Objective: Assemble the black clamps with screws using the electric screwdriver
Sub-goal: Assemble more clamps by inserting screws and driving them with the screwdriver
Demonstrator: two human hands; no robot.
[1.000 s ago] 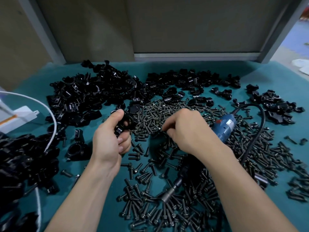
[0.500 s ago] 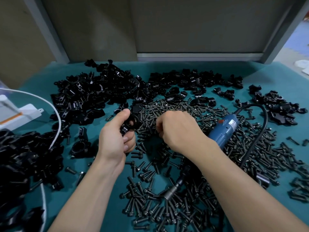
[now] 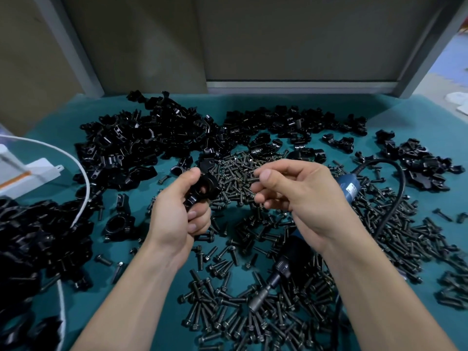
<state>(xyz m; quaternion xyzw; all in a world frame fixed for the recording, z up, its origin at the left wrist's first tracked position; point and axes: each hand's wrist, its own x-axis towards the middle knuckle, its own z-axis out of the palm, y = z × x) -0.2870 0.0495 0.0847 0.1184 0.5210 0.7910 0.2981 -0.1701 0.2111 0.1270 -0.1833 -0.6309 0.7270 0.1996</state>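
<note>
Head view: clamp and screw held at frame centre, above the desk (image 3: 410, 117).
Fingers of left hand (image 3: 177, 214) curl round black clamp (image 3: 203, 190); right hand (image 3: 298, 198) fingers pinch one screw (image 3: 253, 179); electric screwdriver (image 3: 286, 264) lies lower right among loose screws (image 3: 228, 300).

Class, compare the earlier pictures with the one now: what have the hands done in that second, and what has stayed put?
The right hand, which was reaching down into the screw pile, has lifted away pinching one screw, pointed toward the clamp. The left hand still grips that clamp. The electric screwdriver stays lying among the screws, untouched.
</note>
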